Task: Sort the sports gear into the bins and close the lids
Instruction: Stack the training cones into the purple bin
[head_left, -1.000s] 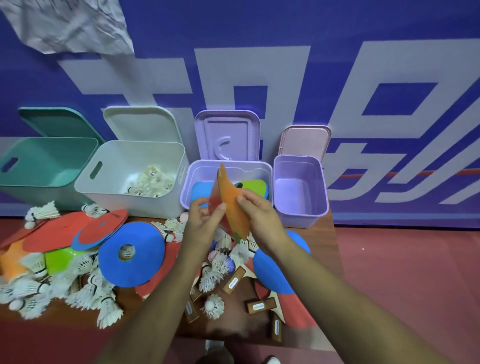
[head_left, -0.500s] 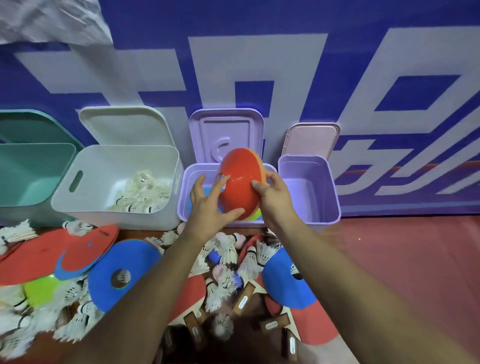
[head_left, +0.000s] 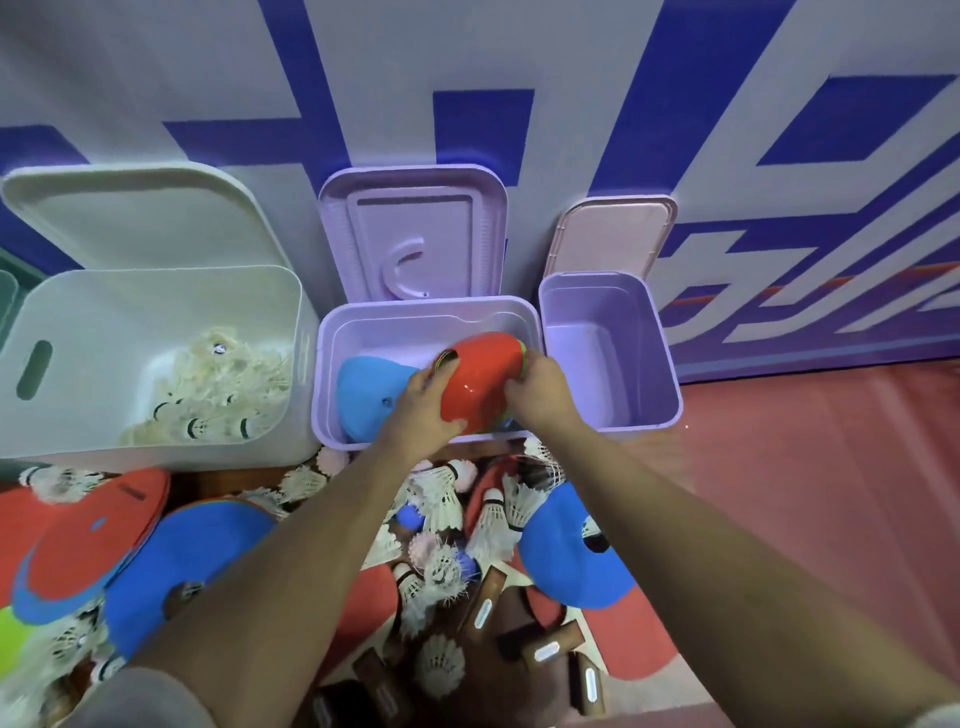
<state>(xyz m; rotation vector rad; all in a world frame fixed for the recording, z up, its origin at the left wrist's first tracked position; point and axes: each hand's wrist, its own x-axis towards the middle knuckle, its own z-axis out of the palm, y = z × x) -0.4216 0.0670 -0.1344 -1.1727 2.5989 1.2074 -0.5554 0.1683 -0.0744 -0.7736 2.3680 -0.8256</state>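
Note:
A red disc cone (head_left: 480, 382), stacked with an orange one, is gripped by my left hand (head_left: 418, 410) and my right hand (head_left: 543, 392). They hold it tilted inside the middle lilac bin (head_left: 324, 364). A blue cone (head_left: 371, 397) lies in that bin, and a green edge shows behind the red one. Left of it, the white bin (head_left: 156, 322) holds several shuttlecocks (head_left: 218, 384). To the right, the small lilac bin (head_left: 613, 353) holds nothing. All three lids stand open against the wall.
The wooden table below is heaped with shuttlecocks (head_left: 498, 519), blue cones (head_left: 569, 551) (head_left: 192, 561), red cones (head_left: 88, 540) and several paddles with brown handles (head_left: 545, 644). A teal bin's edge (head_left: 8, 301) shows at far left. Red floor (head_left: 831, 467) lies to the right.
Both hands carried the red and orange cones up from the table and lowered them into the middle lilac bin. The camera moved closer to the bins.

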